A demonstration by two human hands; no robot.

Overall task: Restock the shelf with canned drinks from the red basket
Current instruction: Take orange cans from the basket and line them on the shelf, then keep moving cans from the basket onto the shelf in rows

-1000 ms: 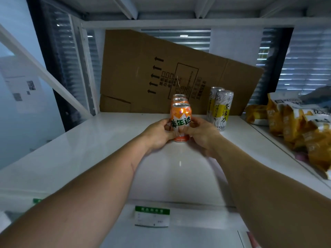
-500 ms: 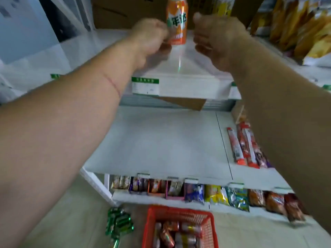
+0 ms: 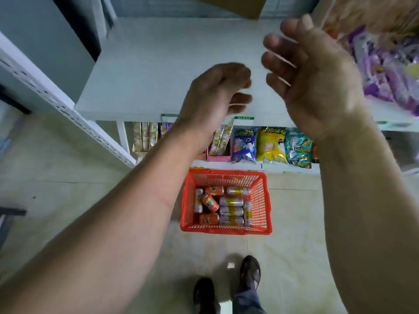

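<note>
1. You are holding your left hand (image 3: 217, 96) over the pale grey shelf board (image 3: 145, 71), fingers loosely curled around nothing.
2. You are holding your right hand (image 3: 310, 82) just beside it, fingers relaxed and slightly apart, also carrying nothing.
3. You are looking down past both forearms at the red plastic mesh basket (image 3: 264, 200) sitting on the tiled floor, well below your hands and in front of your feet.
4. Inside it, orange drink cans (image 3: 209, 202) and silver-and-yellow drink cans (image 3: 231, 210) are lying on their sides in a loose heap.
5. By my judgement you are between cans, heading to fetch more.
6. Next you are needing to bend or crouch, reach into the basket, and wrap each hand around a can.
</note>
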